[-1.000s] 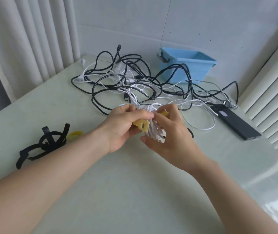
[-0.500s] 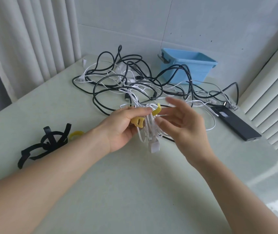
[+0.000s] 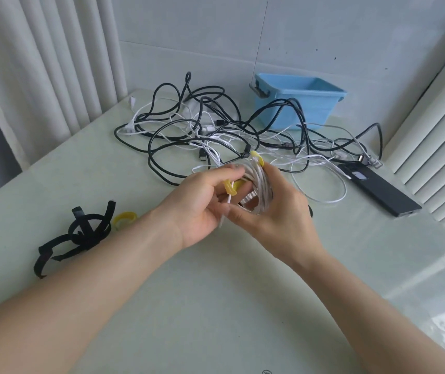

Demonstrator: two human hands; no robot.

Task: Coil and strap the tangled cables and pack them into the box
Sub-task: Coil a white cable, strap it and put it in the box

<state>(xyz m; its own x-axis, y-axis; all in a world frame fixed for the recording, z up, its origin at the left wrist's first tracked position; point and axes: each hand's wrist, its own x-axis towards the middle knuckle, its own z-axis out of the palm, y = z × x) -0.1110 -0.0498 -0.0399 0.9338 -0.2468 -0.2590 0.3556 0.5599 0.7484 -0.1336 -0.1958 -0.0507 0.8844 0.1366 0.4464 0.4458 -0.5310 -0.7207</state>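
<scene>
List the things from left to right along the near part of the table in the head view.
Black straps → loose yellow strap → left hand → white cable coil, held by both hands → right hand → black flat device.

The single head-worn view looks forward and down, close over the tabletop, facing its far corner against the wall.

A flat black device lies on the pale table, with white curtains at left.
</scene>
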